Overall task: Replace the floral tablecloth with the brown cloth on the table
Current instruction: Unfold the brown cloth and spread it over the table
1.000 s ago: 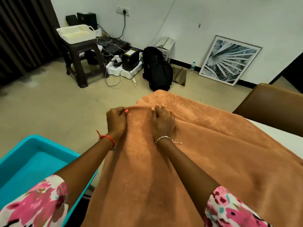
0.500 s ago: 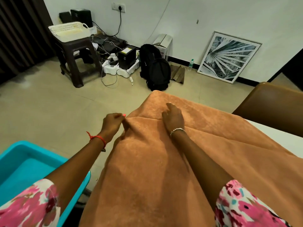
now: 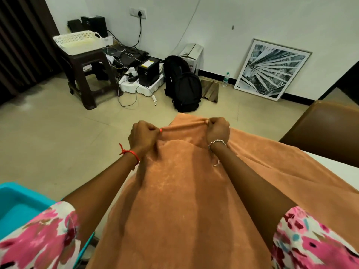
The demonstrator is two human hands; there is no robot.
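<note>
Both the left hand (image 3: 142, 135) and right hand (image 3: 218, 130) pinch the far edge of the soft brown plush cloth (image 3: 186, 200); an uneven pull could drag it off the white table (image 3: 334, 166).

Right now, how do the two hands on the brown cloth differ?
The left hand wears a red thread at the wrist; the right hand wears a silver bracelet. The left sits slightly nearer the camera. Both are fisted, pinching the brown cloth along its far edge, stretched between them.

Plain orange-brown cloth (image 3: 186, 191) pinched between the fingers; pink floral sleeves (image 3: 310, 241); turquoise tub (image 3: 17, 206) left of them
</note>
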